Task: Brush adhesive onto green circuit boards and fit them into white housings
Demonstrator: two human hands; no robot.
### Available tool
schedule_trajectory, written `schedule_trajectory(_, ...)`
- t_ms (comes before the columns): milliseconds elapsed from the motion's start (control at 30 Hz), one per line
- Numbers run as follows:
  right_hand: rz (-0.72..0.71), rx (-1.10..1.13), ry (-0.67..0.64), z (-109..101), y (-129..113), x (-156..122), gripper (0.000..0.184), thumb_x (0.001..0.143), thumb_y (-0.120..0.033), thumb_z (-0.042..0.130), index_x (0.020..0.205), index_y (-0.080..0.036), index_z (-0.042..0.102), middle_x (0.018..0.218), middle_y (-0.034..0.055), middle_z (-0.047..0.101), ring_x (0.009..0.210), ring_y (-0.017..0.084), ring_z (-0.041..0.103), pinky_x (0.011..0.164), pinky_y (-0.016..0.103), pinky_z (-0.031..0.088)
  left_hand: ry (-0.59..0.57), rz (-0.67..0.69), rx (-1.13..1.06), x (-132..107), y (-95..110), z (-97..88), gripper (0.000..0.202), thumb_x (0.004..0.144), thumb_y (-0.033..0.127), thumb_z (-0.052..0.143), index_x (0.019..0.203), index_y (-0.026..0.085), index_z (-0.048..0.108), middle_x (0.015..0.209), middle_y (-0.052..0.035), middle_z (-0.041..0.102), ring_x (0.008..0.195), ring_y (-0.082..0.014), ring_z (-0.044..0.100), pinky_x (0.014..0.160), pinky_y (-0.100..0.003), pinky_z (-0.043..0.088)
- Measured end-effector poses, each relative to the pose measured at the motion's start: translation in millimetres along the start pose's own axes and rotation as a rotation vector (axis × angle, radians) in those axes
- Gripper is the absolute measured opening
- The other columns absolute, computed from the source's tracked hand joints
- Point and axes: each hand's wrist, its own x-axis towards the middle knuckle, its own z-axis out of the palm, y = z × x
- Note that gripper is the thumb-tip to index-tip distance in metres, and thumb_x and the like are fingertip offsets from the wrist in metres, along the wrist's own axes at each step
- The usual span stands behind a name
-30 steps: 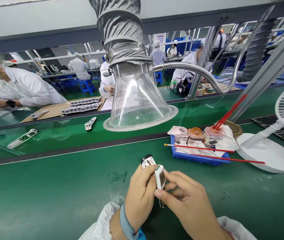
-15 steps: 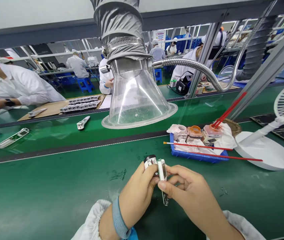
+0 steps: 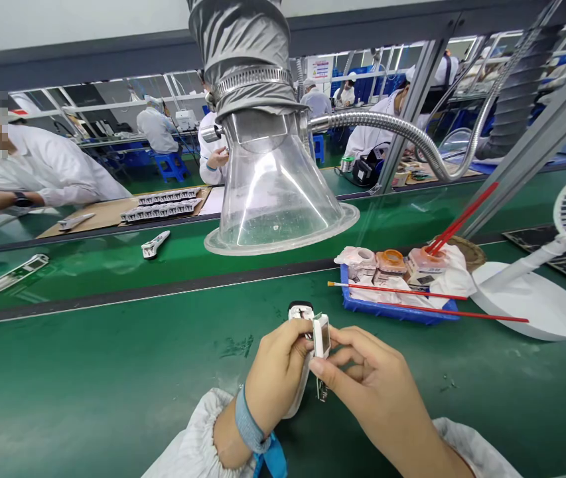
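white casing has turned in left hand

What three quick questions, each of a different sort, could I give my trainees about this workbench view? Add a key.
1. Multiple choice: what does the right hand hold? A, a roll of tape; B, a white-framed part with a dark window; C, a screwdriver.

2. True or false: in the picture, the white fan stands to the left of the blue tray.

3. Count: how many long red sticks lie across the tray, leaving out those that slant upward?

Key
1: B.
2: False; the fan stands to the right of the tray.
3: Two.
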Motion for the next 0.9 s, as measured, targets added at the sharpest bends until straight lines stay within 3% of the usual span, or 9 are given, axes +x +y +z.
schedule_trajectory(100, 0.027, 0.035, 0.016, -3, -1, 1, 0.031, 0.075, -0.042, 0.066, 0.098, -0.021, 0.065, 0.078, 0.0046, 0.062, 0.060, 0.015, 0.060, 0.050, 0.023, 0.051, -0.055, -0.023, -0.083, -2, 1, -2.1, 0.021, 0.088, 0.021, 0.045, 0.106, 0.026, 0.055, 0.095, 0.0001, 0.064, 0.082, -0.0143, 0.058, 0.075, -0.025, 0.043)
schedule_trajectory(267, 0.069, 0.067, 0.010, -12, -2, 4, 0.035, 0.074, -0.043, 0.067, 0.100, -0.020, 0.064, 0.080, 0.0052, 0.063, 0.057, 0.014, 0.059, 0.051, 0.023, 0.050, -0.195, -0.031, -0.281, -7, -1, -6.6, 0.045, 0.087, 0.030, 0.051, 0.129, 0.034, 0.036, 0.122, -0.0008, 0.053, 0.106, -0.0171, 0.053, 0.091, -0.030, 0.041)
schedule_trajectory(367, 0.080, 0.078, 0.003, -15, -1, 3, 0.038, 0.074, -0.044, 0.067, 0.102, -0.020, 0.063, 0.079, 0.0052, 0.063, 0.058, 0.014, 0.059, 0.052, 0.023, 0.049, -0.231, -0.020, -0.335, -9, -3, -8.4, 0.046, 0.089, 0.028, 0.046, 0.132, 0.037, 0.032, 0.128, -0.0012, 0.049, 0.111, -0.0179, 0.051, 0.095, -0.032, 0.038)
schedule_trajectory(633, 0.093, 0.095, -0.046, -12, -3, 0, 0.038, 0.074, -0.044, 0.068, 0.103, -0.020, 0.063, 0.080, 0.0045, 0.062, 0.057, 0.013, 0.059, 0.050, 0.022, 0.050, -0.074, -0.012, -0.135, -6, -7, -7.9, 0.038, 0.091, 0.027, 0.041, 0.128, 0.036, 0.040, 0.131, 0.0006, 0.048, 0.116, -0.0185, 0.046, 0.094, -0.029, 0.037)
schedule_trajectory(900, 0.071, 0.066, -0.055, -8, -6, -4, 0.031, 0.076, -0.039, 0.066, 0.102, -0.023, 0.063, 0.080, 0.0019, 0.059, 0.056, 0.010, 0.057, 0.047, 0.019, 0.049, -0.104, -0.044, -0.345, -2, -9, -7.5, 0.043, 0.084, 0.018, 0.052, 0.123, 0.035, 0.047, 0.120, 0.0012, 0.055, 0.105, -0.0166, 0.053, 0.091, -0.025, 0.038)
